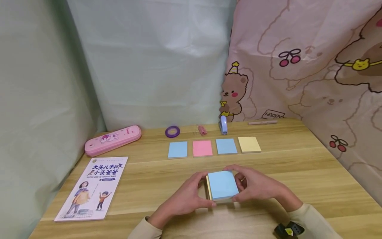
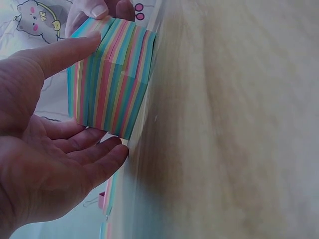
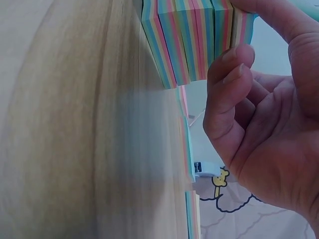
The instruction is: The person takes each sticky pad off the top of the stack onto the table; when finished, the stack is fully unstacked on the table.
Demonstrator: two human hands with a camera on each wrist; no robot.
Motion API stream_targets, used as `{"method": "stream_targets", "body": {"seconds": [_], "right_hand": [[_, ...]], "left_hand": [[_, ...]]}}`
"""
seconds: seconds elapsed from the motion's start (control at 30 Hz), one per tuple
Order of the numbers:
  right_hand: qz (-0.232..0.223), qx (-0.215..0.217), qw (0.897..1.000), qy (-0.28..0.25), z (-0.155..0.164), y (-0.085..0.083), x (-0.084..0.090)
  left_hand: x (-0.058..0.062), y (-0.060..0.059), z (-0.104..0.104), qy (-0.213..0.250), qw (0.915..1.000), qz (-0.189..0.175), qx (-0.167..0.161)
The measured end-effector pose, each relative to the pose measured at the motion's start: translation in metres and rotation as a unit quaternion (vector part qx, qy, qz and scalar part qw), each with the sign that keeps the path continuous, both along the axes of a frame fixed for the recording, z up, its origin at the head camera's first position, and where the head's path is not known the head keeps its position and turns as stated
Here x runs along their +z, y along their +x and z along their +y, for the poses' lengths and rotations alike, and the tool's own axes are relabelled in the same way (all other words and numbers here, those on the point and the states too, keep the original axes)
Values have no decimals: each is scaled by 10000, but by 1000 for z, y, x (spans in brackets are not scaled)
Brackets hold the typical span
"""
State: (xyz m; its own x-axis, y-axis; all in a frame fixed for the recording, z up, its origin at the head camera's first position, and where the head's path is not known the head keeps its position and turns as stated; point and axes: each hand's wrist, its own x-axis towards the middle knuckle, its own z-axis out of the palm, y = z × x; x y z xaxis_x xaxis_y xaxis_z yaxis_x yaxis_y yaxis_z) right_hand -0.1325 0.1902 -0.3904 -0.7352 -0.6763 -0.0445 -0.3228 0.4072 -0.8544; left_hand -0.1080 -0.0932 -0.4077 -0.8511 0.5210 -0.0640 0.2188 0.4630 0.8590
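A thick block of sticky notes [image 1: 222, 185] with a blue top sheet stands on the wooden desk [image 1: 298, 186] near its front edge. Its sides are striped in several colours [image 2: 112, 79]. My left hand [image 1: 207, 190] holds its left side, thumb lying along the far edge and fingers by the near corner. My right hand [image 1: 238, 184] grips the right side, with the thumb on the far edge and a curled fingertip [image 3: 238, 55] against the striped side [image 3: 194, 35]. Fingertips [image 2: 92, 10] of the right hand show past the block in the left wrist view.
Behind the block lie small pads in a row: blue [image 1: 177, 149], pink [image 1: 202, 148], blue [image 1: 226, 146], yellow [image 1: 249, 144]. Further back are a pink pencil case [image 1: 112, 135], purple tape roll [image 1: 172, 131], binder clip [image 1: 202, 130], blue stapler [image 1: 223, 124] and pen [image 1: 262, 122]. A book [image 1: 92, 187] lies front left.
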Motion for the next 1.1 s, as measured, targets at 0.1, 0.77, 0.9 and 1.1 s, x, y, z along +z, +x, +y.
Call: {"method": "stream_targets", "body": {"seconds": [0.1, 0.77, 0.9, 1.1], "right_hand": [[-15, -10, 10000, 10, 0, 0, 1], [-39, -120, 9998, -139, 13, -5, 14], [61, -144, 9996, -245, 22, -8, 22], [-67, -257, 9991, -332, 38, -13, 32]], "left_hand": [[0, 0, 0, 47, 10000, -12, -16], [1, 0, 2, 2, 10000, -3, 28], [1, 0, 2, -79, 10000, 20, 42], [1, 0, 1, -65, 10000, 40, 30]]}}
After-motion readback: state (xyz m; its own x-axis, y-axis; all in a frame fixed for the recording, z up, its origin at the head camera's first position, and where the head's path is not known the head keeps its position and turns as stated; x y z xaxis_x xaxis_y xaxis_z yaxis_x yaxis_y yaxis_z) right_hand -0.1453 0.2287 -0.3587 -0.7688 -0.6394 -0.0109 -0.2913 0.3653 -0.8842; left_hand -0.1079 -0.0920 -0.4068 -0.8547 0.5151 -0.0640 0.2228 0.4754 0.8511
